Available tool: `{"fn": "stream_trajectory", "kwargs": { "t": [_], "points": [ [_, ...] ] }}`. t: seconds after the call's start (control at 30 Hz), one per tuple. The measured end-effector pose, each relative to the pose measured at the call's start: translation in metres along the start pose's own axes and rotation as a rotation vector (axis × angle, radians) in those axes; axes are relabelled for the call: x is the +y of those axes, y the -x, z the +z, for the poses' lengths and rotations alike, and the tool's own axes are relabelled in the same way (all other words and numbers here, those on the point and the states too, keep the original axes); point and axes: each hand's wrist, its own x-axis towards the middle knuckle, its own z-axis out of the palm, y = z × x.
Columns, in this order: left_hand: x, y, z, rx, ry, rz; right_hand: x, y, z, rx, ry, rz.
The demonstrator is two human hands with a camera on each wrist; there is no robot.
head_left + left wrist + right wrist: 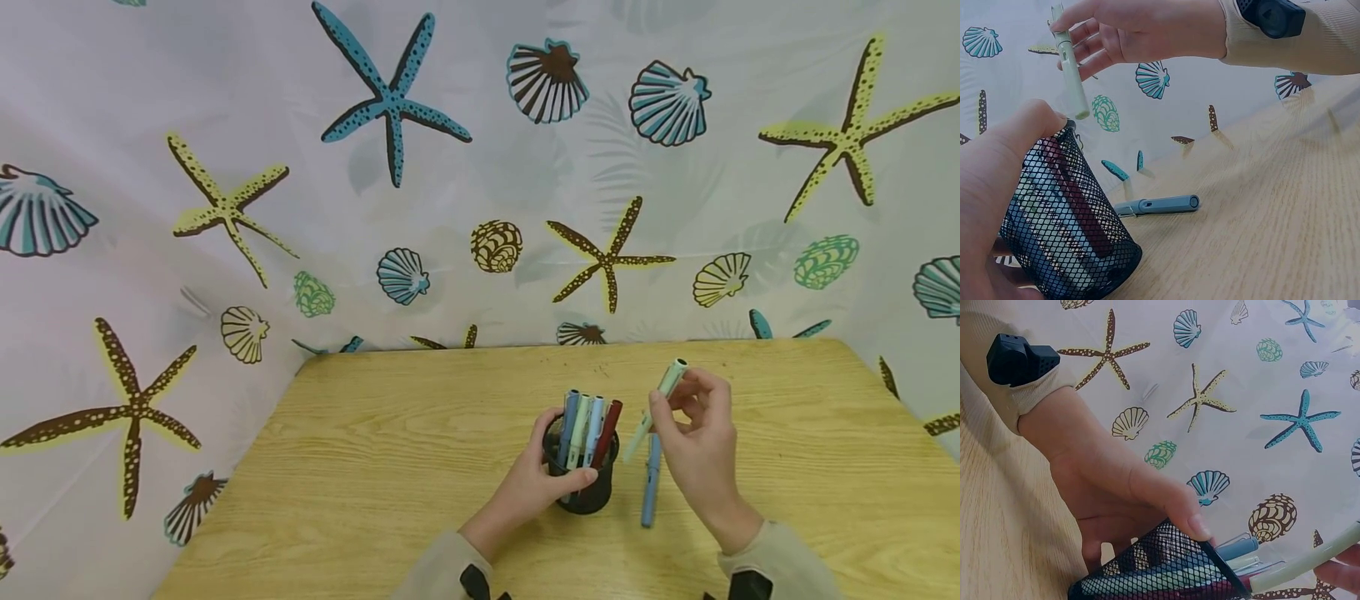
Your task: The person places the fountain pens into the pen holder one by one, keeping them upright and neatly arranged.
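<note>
Our left hand (536,487) grips the mesh cup (581,479) near the table's (375,467) middle, four pens standing in it; our right hand (693,446) pinches a pale green pen (656,408) just right of the cup, tilted, its low tip towards the rim. A blue pen (651,483) lies on the table beside the cup. To do this well we judge we should keep the cup steady, bring the pen upright and aim its tip at the gap beside the red pen (606,433); the pens leave little room.

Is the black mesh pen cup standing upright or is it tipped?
Tipped: the left hand tilts the mesh cup, so only part of its base touches the table.
</note>
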Motion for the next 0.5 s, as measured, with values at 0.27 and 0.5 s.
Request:
{"fn": "stream_trajectory", "kwargs": {
  "t": [0.27,0.5],
  "points": [
    [0.0,0.0,0.0,-0.003,-0.012,0.02,-0.008,0.0,0.013,0.009,-0.07,-0.055],
    [0.0,0.0,-0.001,0.001,-0.034,0.035,-0.006,0.003,0.022,-0.015,-0.064,-0.038]
  ]
}}
